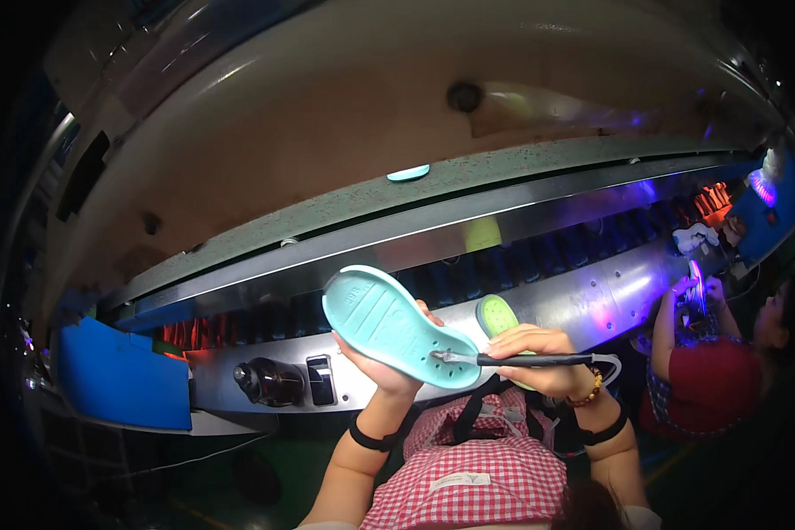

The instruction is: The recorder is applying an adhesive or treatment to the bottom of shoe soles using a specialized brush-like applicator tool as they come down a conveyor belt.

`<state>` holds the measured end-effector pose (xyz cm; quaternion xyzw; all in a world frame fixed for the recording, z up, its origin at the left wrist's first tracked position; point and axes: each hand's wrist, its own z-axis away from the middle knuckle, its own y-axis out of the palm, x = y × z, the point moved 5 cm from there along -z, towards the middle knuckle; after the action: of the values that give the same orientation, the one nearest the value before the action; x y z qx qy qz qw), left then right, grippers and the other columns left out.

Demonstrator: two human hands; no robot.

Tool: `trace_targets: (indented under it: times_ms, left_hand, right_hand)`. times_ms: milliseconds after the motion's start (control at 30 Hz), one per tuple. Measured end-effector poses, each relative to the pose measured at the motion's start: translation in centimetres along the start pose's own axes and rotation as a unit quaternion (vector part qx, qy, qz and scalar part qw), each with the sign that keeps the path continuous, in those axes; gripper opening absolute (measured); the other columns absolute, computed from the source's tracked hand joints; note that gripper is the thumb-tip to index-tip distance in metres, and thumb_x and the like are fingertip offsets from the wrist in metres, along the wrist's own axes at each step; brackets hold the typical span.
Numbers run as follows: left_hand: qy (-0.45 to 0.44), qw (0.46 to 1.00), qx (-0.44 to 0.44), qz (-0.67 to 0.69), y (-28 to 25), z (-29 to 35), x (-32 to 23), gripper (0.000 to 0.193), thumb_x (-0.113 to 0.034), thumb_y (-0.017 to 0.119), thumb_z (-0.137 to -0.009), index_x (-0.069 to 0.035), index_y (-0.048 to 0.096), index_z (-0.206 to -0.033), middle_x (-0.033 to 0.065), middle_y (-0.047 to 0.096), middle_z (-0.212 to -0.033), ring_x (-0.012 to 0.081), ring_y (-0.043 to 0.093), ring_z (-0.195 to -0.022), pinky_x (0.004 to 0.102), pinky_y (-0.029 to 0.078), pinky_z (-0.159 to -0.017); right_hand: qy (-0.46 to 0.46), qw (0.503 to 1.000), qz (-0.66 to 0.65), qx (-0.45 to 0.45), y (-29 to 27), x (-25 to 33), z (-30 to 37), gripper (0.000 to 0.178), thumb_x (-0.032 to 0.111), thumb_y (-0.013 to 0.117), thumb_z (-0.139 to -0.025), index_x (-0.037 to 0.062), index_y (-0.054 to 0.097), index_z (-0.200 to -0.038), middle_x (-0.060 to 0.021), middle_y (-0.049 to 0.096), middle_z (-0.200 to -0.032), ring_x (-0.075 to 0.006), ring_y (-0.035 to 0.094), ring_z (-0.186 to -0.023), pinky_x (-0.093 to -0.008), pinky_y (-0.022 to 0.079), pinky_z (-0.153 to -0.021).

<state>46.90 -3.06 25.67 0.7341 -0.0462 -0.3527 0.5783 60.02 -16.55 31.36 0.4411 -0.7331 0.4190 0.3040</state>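
Turquoise sole (384,322): we had it raised over the metal bench (583,309), face toward us, its end with raised marks to the upper left and its perforated end to the lower right.
Left hand (390,378): we gripped the sole from beneath with it, digits showing past both edges.
Right hand (539,349): we kept it closed around a black-handled tool (556,359), held much like a pen, with a pale cord (611,362) at its rear end.
Metal tip (450,357): it lay among the holes at the perforated end; we could not tell whether it pressed into the sole or sat just over it.
Progress at the holes: several were already there, though we could not tell which, if any, the tool had touched. With the tip among them and the sole in the hand, we judged the work on this piece under way and unfinished; how much was left did not show.
Green shoe piece (498,315): it was partly behind the right hand, also perforated; we could not tell whether it had been worked.
Left of the sole: we had a dark bottle (276,382) and a phone (321,380) side by side on the bench.
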Motion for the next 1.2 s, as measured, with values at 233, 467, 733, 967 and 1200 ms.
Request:
trace_targets:
  times_ms: [233, 467, 733, 967, 1200]
  left_hand:
    - [-0.005, 0.998, 0.046, -0.045, 0.6, -0.3, -0.5, 0.090, -0.077, 0.010, -0.074, -0.005, 0.045, -0.115, 0.0199, 0.055, -0.088, 0.0293, 0.057, -0.074, 0.0398, 0.048, -0.066]
    - [-0.042, 0.997, 0.056, -0.030, 1.1, -0.2, -0.9, 0.092, -0.078, 0.012, -0.074, -0.004, 0.046, -0.115, 0.0198, 0.056, -0.091, 0.0285, 0.057, -0.076, 0.0401, 0.048, -0.069]
    - [-0.143, 0.989, 0.040, -0.003, -0.2, 2.1, 2.6, 0.075, -0.062, 0.034, -0.082, -0.004, 0.035, -0.129, 0.0203, 0.051, -0.113, 0.0314, 0.056, -0.096, 0.0434, 0.047, -0.083]
    - [-0.254, 0.953, 0.137, -0.090, -1.4, 1.5, 1.9, 0.056, -0.035, 0.055, -0.083, 0.003, 0.041, -0.121, 0.0139, 0.057, -0.105, 0.0196, 0.059, -0.092, 0.0308, 0.049, -0.080]
    - [-0.419, 0.889, 0.146, -0.113, -0.4, 2.3, 1.4, 0.047, -0.025, 0.051, -0.087, 0.003, 0.041, -0.124, 0.0133, 0.055, -0.112, 0.0167, 0.058, -0.096, 0.0287, 0.048, -0.081]
  right_hand:
    - [0.007, 0.995, -0.087, 0.053, 1.0, 0.4, 0.4, 0.020, -0.001, 0.066, -0.071, 0.0001, 0.065, -0.091, -0.0133, 0.065, -0.089, -0.0254, 0.062, -0.088, -0.0326, 0.049, -0.080]
    - [0.092, 0.968, -0.214, 0.090, 1.5, -1.7, 1.1, 0.022, -0.002, 0.066, -0.071, -0.0015, 0.064, -0.093, -0.0133, 0.063, -0.100, -0.0240, 0.058, -0.099, -0.0333, 0.043, -0.090]
    - [0.244, 0.910, -0.333, -0.037, 2.9, -2.9, 2.1, 0.019, -0.003, 0.060, -0.078, -0.0041, 0.060, -0.097, -0.0131, 0.063, -0.097, -0.0157, 0.060, -0.088, -0.0272, 0.048, -0.080]
    - [0.090, 0.988, -0.086, 0.091, 1.4, 0.5, -0.2, 0.022, 0.001, 0.065, -0.074, -0.0009, 0.063, -0.096, -0.0120, 0.065, -0.093, -0.0184, 0.064, -0.085, -0.0266, 0.050, -0.076]
    - [0.028, 0.974, -0.088, 0.206, 0.7, 2.3, -0.5, 0.023, 0.000, 0.064, -0.073, 0.0006, 0.062, -0.096, -0.0139, 0.064, -0.097, -0.0253, 0.062, -0.090, -0.0317, 0.050, -0.077]
